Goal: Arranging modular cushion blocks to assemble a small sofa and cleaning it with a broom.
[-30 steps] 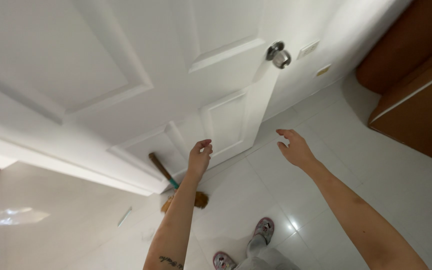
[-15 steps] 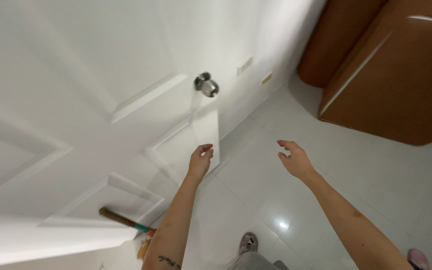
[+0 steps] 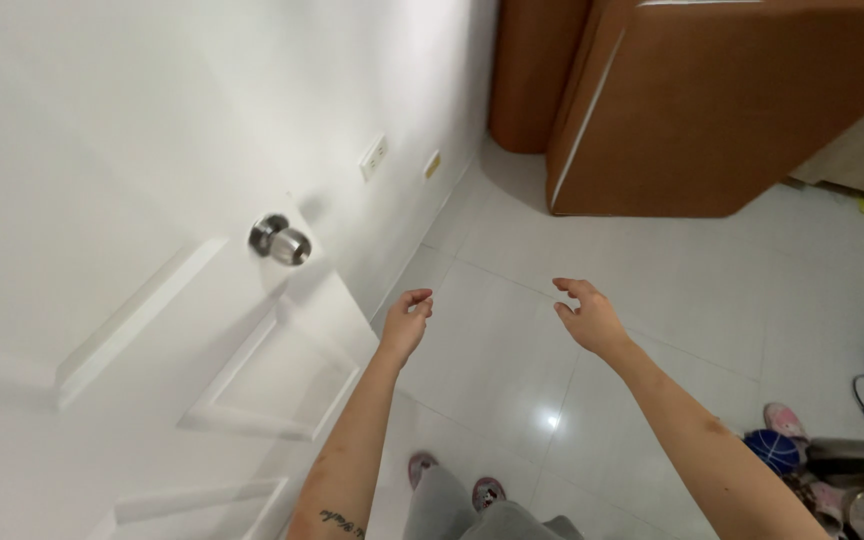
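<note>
White tiled floor (image 3: pixel 512 330) lies beneath left hand (image 3: pixel 407 322) and right hand (image 3: pixel 589 318) (each grip loosely spread, holding nothing) beside a door (image 3: pixel 152 330).

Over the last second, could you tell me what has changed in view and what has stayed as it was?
The view swung right: the white door and its metal knob slid left, the brown cabinets came into view, and the brush on the floor left the picture. The left hand and right hand stay empty, raised and apart.

The door (image 3: pixel 102 330) is plain white with a shiny silver knob (image 3: pixel 281 240), the floor (image 3: pixel 692 290) is glossy white tile, the cabinet (image 3: pixel 712 110) is brown, and the ball (image 3: pixel 772 450) is blue
</note>
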